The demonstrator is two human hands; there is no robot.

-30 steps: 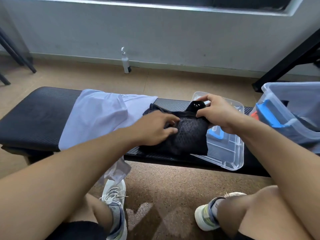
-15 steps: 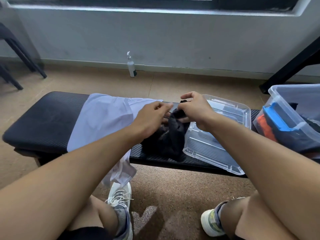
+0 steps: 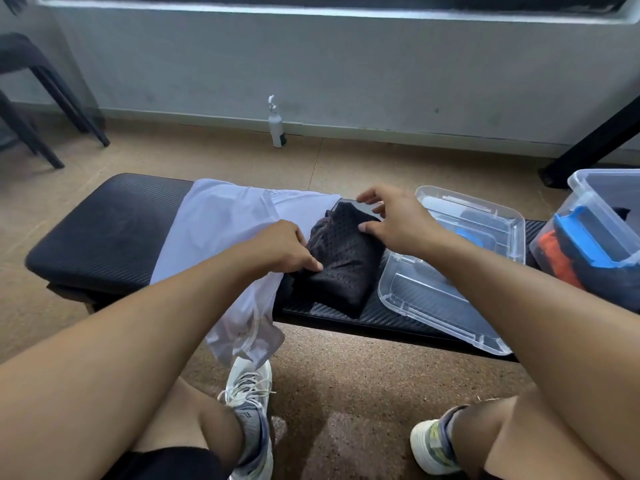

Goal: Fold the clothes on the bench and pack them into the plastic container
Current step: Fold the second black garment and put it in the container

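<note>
Done so far: my plastic container [image 3: 588, 216] at the right end already has some clothes in it, one orange and one dark. I think those are packed.
Lid: the clear lid [image 3: 446, 299] lies flat on the bench [image 3: 100, 237], just beside the black top.
In hand now: the black mesh top [image 3: 343, 268] lies on the bench in a small folded bundle. I think it is nearly done.
Left to do: put the black top in the container. Then fold the pale purple shirt [image 3: 221, 230], which lies spread out with one end hanging off the front of the bench. Pack that too.
My left hand [image 3: 280, 247]: it is at the left edge of the black top. My fingers are bent and pinch the cloth there.
My right hand [image 3: 391, 220]: it is over the far right corner of the black top. My fingers [image 3: 367, 197] are spread and loose. My thumb touches the cloth. I hold nothing with this hand.
Where the top is: between my two hands, under them, part of it lying on the purple shirt.
</note>
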